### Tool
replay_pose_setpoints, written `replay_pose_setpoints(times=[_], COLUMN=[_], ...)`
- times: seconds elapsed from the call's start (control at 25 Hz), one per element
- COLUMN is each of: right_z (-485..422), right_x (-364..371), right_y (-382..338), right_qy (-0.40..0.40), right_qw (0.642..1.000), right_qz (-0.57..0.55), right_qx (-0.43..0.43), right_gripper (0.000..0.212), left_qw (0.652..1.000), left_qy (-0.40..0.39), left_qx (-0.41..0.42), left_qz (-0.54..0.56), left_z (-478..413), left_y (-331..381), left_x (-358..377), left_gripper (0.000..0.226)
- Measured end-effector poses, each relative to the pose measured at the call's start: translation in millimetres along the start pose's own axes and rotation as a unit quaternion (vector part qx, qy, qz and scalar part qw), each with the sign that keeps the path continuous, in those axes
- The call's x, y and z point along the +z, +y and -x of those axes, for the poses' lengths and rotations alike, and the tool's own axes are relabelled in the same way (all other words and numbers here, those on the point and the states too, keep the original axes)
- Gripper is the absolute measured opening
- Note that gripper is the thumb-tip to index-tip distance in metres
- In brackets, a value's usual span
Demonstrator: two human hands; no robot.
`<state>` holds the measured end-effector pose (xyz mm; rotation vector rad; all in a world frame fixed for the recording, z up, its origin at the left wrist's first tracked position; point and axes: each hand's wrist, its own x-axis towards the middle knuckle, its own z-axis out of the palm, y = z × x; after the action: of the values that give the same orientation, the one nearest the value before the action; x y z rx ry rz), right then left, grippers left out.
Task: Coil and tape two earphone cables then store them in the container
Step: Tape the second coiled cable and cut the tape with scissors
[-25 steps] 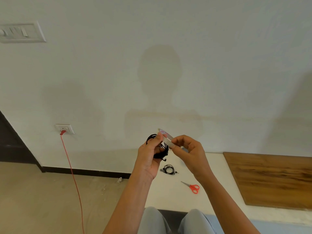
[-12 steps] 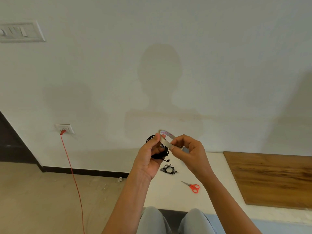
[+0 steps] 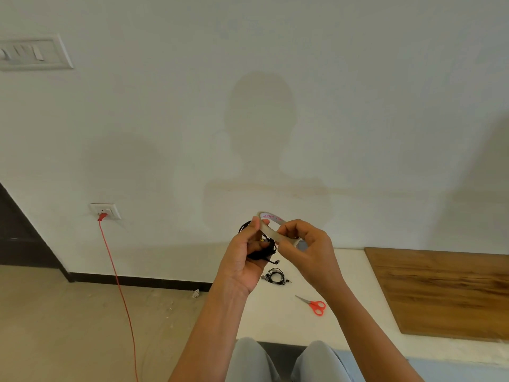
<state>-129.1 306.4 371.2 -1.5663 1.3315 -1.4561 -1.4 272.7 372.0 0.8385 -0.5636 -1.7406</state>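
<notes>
Pale wall (image 3: 358, 78) (shadowed), beige floor (image 3: 55, 326), white table (image 3: 275, 321).

Matt white table (image 3: 275, 321) — grained wooden board (image 3: 446, 293).

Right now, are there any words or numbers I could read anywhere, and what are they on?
Tape roll, held up by the left hand and right hand: pinkish-red letters on its inner ring, too small and blurred to read.
Switch panel on the wall: no readable marks.
Wall socket: no readable marks.
Scissors: no print visible.
Nothing else bears text.
</notes>
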Motion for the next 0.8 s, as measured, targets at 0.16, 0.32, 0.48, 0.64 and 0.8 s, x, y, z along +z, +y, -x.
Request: replay_pose_setpoints(times=[0.16,0.32,0.48,0.64,0.8], right_z=[-1,-6,-9,-10,-9], right_x=[-7,-14,-10,-4,-7], right_y=[-2,0,-3,-7,-9], right_qy=[-0.026,-0.022,0.006,0.034,0.003], right_qw=[1.0,0.999,1.0,0.999,1.0], right_qz=[0.013,0.032,0.005,0.005,0.002], right_qx=[0.005,0.004,0.012,0.014,0.007], right_gripper=[0.029,0.021,0.005,0.012,0.01], left_qw=[1.0,1.0,0.996,0.989,0.995], left_qy=[0.012,0.008,-0.014,0.005,-0.011], left_qx=[0.001,-0.004,0.053,0.09,0.062], left_qz=[0.015,0.01,-0.078,-0.119,-0.074], left_z=[1,-2,-3,2,3], left_y=[6,9,1,-8,-2], left_x=[2,0,-2,3,5], left_gripper=[0.018,0.02,0.037,0.03,0.02])
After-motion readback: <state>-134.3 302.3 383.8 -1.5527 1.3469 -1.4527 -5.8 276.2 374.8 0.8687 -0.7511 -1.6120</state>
